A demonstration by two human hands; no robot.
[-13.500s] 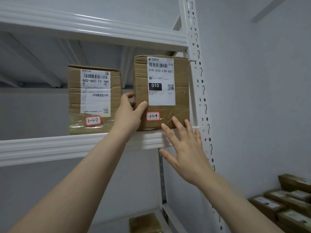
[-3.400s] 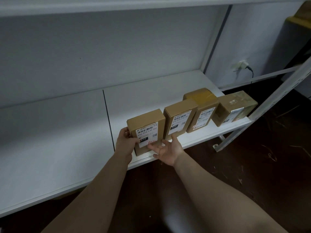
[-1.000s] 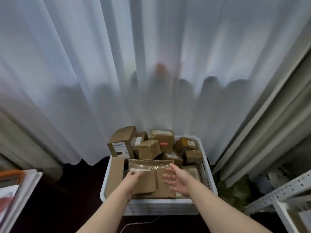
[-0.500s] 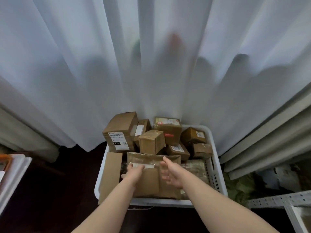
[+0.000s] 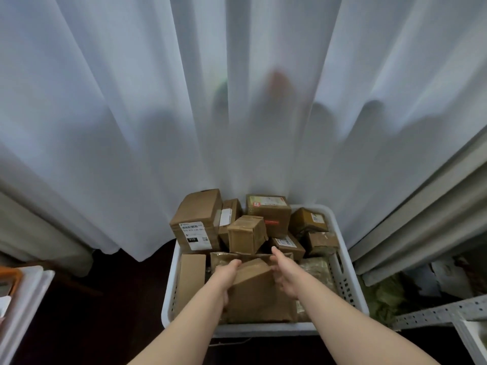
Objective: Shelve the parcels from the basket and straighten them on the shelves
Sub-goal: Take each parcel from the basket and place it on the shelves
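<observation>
A white plastic basket (image 5: pixel 263 331) stands on the dark floor in front of a curtain, with several brown cardboard parcels in it. A flat brown parcel (image 5: pixel 259 293) lies at the front of the basket, its far edge tilted up. My left hand (image 5: pixel 227 275) grips its upper left edge, fingers curled over it. The straight fingers of my right hand (image 5: pixel 286 275) lie against its right edge. Behind them stand a tall box with a "010" label (image 5: pixel 196 223), a small cube box (image 5: pixel 246 234) and a box with a red sticker (image 5: pixel 268 209).
A white sheer curtain (image 5: pixel 237 101) hangs right behind the basket. A perforated grey shelf rail (image 5: pixel 437 312) and a white shelf corner (image 5: pixel 471 338) are at the lower right. A white unit with an orange part (image 5: pixel 23 293) stands at the lower left.
From the shelves I turned to the basket. In the last second both hands closed in on the flat parcel, and its far edge has come up out of the pile.
</observation>
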